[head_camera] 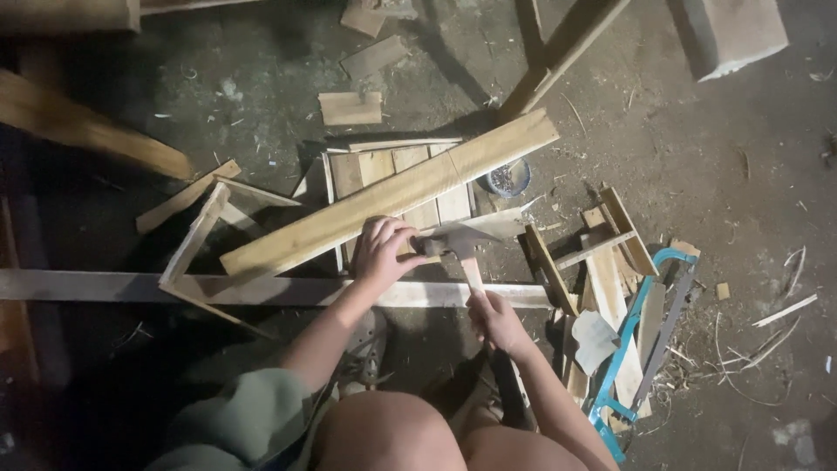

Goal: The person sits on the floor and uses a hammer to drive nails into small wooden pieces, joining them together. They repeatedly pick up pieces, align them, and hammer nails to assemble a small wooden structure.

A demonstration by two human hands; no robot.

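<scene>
**Hammer Meets Plank on a Workshop Floor**

From overhead, a crouching person's left hand (381, 251) pinches something small, too small to identify, against a long plank (388, 199), apparently steadying it. The right hand (494, 319) grips the handle of a hammer (455, 245), its head just beside those fingers. A blue hacksaw (643, 336) lies nearby among offcuts.

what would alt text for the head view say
Seen from above, a person's right hand grips a hammer by its handle while the left hand rests on a long plank beside the hammer head. Wood offcuts and a blue-framed saw lie on the dirt floor.
</scene>
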